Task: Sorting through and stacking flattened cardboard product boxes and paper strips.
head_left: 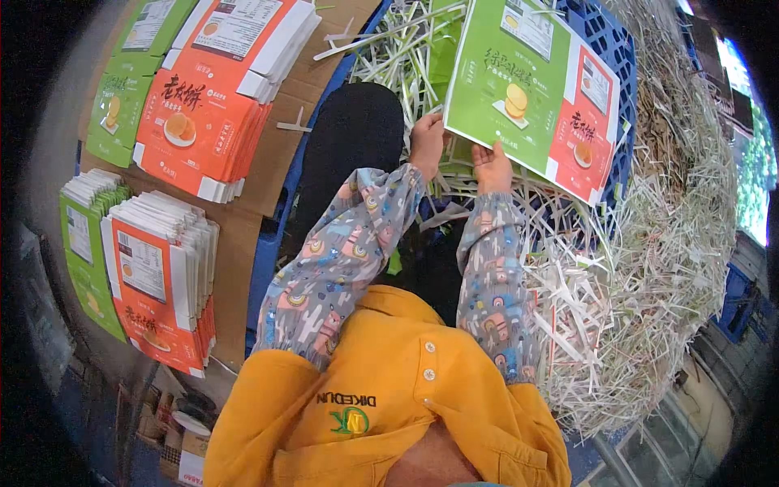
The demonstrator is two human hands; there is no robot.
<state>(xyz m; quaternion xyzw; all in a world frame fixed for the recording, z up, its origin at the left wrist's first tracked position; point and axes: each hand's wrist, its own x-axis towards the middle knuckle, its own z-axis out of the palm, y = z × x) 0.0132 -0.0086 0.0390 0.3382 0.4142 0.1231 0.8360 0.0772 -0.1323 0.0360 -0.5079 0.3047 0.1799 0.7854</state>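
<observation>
surroundings: cluttered packing spot seen from above in the head view, with brown cardboard sheets (243, 235) under the stacks on the left and a big heap of shredded paper strips (649, 268) on the right.
sheet in hand: a flat printed carton sheet (531, 93), green with an orange-red panel, is held up over the blue plastic crate (604, 36), tilted, its lower-left corner toward the body.
left hand: left hand (427, 144) has its fingers closed on the sheet's lower-left edge.
right hand: right hand (492, 166) grips the bottom edge just beside the left, fingers pinched narrow on the card.
stacks: orange and green carton stacks (203, 105) lie fanned at upper left; a second pile (154, 284) sits below them, near the cardboard's edge.
risk, sheet: both grips sit at one corner, so the far end could sag, bend or crease.
risk, strips: loose strips right under the sheet could snag on it or cling to it.
risk, stacks: the fanned piles look apt to slide if knocked by a sleeve.
</observation>
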